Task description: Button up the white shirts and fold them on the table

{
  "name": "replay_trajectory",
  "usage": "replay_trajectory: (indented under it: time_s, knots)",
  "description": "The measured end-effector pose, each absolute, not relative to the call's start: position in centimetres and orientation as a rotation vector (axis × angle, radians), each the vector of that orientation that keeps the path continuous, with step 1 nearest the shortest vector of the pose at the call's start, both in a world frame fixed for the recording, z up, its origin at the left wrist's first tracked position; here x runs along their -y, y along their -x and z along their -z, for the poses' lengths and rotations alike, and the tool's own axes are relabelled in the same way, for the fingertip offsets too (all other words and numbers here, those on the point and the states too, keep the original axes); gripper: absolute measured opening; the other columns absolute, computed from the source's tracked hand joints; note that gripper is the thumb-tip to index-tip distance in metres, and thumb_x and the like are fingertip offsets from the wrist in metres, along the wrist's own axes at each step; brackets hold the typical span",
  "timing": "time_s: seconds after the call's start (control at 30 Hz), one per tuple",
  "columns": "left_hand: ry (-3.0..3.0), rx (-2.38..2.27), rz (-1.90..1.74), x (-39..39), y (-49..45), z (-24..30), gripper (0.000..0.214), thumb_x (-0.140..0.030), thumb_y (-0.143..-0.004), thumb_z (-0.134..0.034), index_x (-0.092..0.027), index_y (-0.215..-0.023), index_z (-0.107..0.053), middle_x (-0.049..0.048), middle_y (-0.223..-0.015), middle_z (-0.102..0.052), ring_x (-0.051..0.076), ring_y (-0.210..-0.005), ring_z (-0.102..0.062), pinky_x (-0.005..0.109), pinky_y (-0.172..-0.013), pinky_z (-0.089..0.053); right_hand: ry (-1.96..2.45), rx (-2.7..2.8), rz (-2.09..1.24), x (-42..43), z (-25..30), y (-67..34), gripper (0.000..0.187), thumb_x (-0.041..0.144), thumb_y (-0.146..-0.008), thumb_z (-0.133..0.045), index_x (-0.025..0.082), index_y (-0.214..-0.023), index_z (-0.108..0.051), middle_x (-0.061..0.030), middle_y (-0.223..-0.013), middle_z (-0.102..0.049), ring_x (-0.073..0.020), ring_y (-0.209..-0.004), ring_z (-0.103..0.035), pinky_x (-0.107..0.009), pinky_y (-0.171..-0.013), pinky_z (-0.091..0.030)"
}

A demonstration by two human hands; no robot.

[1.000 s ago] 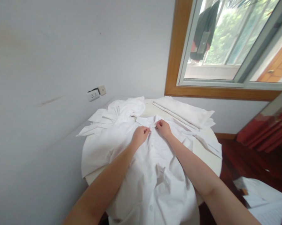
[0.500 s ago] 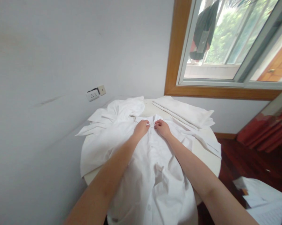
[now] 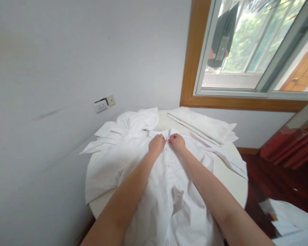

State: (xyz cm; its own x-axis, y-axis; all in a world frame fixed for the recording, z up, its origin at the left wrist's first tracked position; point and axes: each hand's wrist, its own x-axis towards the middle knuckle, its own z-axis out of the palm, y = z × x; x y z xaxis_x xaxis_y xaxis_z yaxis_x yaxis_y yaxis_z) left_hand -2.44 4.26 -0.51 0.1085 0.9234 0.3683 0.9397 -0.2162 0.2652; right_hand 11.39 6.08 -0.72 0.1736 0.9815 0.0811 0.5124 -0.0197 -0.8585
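A white button shirt (image 3: 169, 191) lies spread front-up on a round white table (image 3: 233, 184), its hem hanging over the near edge. My left hand (image 3: 157, 143) and my right hand (image 3: 176, 141) meet at the top of the shirt's front, just below the collar (image 3: 156, 133). Both hands have their fingers curled and pinched on the shirt's front edges, fingertips almost touching each other.
A crumpled white garment (image 3: 133, 123) lies at the table's back left, a folded white cloth (image 3: 202, 124) at the back right. A wall with a socket (image 3: 101, 104) is on the left, a wood-framed window (image 3: 246, 51) behind. White cloth (image 3: 292, 218) lies on the dark floor, right.
My hands have drawn closer together at the shirt's collar area, and the view has shifted a little nearer to the table.
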Motion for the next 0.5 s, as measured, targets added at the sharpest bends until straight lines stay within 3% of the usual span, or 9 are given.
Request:
replay_trajectory:
  time_s: [0.2,0.5]
  knots:
    - [2.318,1.909,0.693,-3.9,2.4,0.3,0.013,-0.032,-0.09,-0.051,-0.021,-0.097,-0.053,0.0047,-0.099,-0.06,0.017,-0.091,-0.058,0.027,-0.074,-0.041,1.58,1.477,-0.682,-4.8,0.5,-11.5,0.019,0.024,-0.071,-0.06,0.022,-0.089,-0.068,0.0011,-0.079,-0.071,-0.015,-0.075,-0.063,-0.024,-0.065,-0.04]
    - [2.3,1.876,0.539,-3.0,2.3,-0.3,0.022,-0.034,-0.096,-0.034,-0.022,-0.107,-0.049,0.0076,-0.099,-0.06,0.019,-0.087,-0.06,0.027,-0.068,-0.041,1.593,1.553,-0.593,-5.1,1.0,-11.7,0.017,0.03,-0.074,-0.059,0.02,-0.08,-0.072,-0.002,-0.074,-0.07,-0.0163,-0.069,-0.06,-0.025,-0.064,-0.039]
